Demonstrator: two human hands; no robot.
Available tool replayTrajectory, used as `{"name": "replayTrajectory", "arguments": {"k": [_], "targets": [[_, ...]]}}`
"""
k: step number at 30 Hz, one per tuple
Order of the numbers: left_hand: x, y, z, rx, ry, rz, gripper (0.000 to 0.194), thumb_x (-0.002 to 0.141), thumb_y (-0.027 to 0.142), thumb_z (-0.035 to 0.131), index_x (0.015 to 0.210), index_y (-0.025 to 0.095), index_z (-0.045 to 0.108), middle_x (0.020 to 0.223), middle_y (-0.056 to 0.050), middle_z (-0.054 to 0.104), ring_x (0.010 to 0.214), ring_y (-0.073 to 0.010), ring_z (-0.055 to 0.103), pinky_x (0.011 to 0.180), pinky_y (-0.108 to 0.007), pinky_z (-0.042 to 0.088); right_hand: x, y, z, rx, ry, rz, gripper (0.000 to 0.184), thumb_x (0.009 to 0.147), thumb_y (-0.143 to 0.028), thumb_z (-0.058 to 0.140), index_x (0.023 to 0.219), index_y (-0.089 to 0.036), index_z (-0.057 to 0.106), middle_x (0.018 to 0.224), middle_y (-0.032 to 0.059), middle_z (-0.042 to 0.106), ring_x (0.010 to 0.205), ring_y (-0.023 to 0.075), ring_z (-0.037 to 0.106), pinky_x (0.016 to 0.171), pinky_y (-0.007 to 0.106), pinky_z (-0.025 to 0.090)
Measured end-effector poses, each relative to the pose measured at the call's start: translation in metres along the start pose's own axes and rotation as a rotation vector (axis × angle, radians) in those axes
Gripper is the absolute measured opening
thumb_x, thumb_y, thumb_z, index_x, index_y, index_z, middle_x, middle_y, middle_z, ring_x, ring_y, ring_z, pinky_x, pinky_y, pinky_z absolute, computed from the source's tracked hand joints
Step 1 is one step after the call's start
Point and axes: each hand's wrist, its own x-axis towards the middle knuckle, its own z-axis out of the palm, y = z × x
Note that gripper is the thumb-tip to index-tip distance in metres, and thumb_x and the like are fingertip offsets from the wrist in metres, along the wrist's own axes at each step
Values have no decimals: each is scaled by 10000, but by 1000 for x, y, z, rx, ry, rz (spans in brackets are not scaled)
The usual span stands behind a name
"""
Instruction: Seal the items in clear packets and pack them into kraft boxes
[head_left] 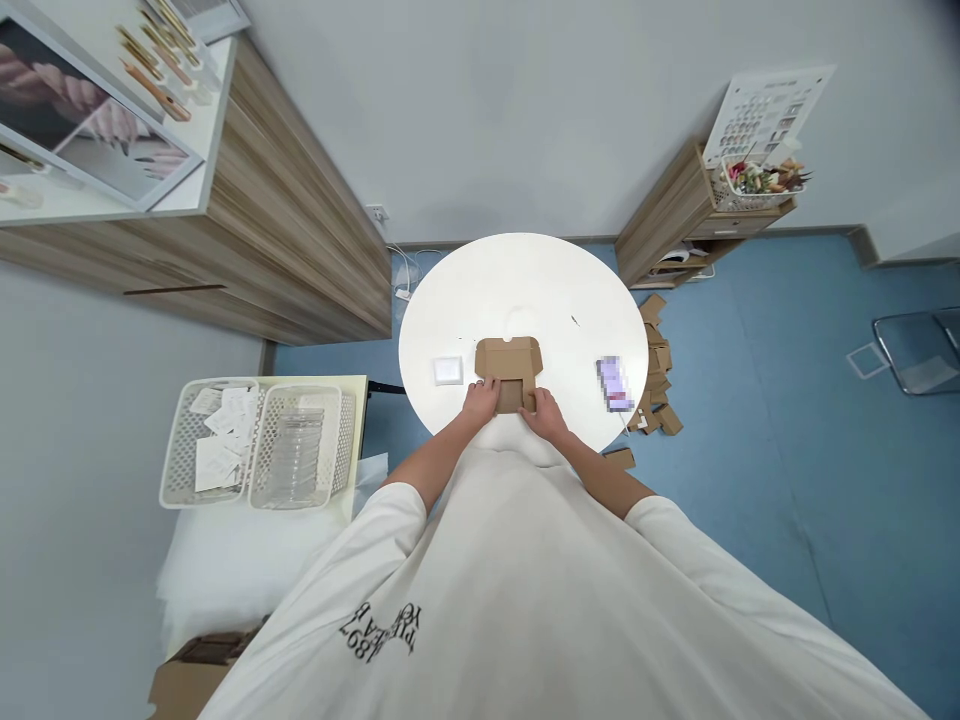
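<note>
A brown cardboard box (508,358), partly folded with its lid flap laid back away from me, lies at the near side of the round white table (517,275). My left hand (481,398) is closed on the left side wall of the box, thumb towards the inside. At the opposite wall, my right hand (546,412) grips the near right corner. The box's inside shows between the hands with nothing visible in it. A small white rectangular case (448,370) lies left of the box. To the right rests a purple, blurred-out phone-like item (615,384).
Flattened cardboard boxes (658,375) are piled on the floor right of the table. On the left, a white basket (259,470) holds clear packs, beside another basket (169,470) with paper slips. A wooden cabinet (300,200) and a small shelf unit (664,215) flank the table.
</note>
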Motion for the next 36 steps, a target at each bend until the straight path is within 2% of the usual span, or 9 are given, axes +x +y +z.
{"name": "replayTrajectory", "arguments": {"k": [8,15,22,28,32,36], "targets": [[-3,1,-4,-13,-1,-1,889,740,262,817,1484,216,333,1399,-184,469,1161,-341,557,946,-409,379,-3,-13,-12,-176,-146,54,428,994,-344,503,1400,-214,464,1410,151,472,1176,250,544,973,350,443],[-1,0,2,-27,22,-4,915,718,242,833,1486,218,336,1398,-189,467,1178,-350,550,953,-419,372,2,-17,-24,-255,-206,38,378,1022,-326,435,1378,-223,517,1405,147,496,1110,253,585,904,342,446],[-2,-1,3,-22,31,1,888,729,225,815,1481,207,342,1394,-182,476,1147,-333,567,939,-406,388,4,-25,-28,-365,-248,28,371,1025,-313,422,1362,-213,540,1371,160,520,1138,284,574,905,368,442],[-2,-2,2,-16,28,-1,896,731,239,825,1484,209,340,1396,-179,472,1162,-339,564,945,-407,382,6,-24,-29,-351,-257,45,383,1010,-286,448,1375,-235,553,1382,149,514,1138,278,584,902,360,459],[-2,-1,0,-31,6,-4,907,733,241,822,1492,217,327,1398,-185,468,1181,-347,554,961,-419,377,10,-16,-31,-224,-286,83,400,1006,-311,470,1393,-258,559,1403,123,494,1093,230,616,880,315,482],[-3,-1,-1,-40,1,-7,903,742,253,819,1494,227,321,1410,-188,460,1198,-352,548,969,-425,377,14,-14,-33,-214,-323,98,354,995,-359,490,1305,-250,621,1357,118,524,1097,250,611,870,336,489]]}}
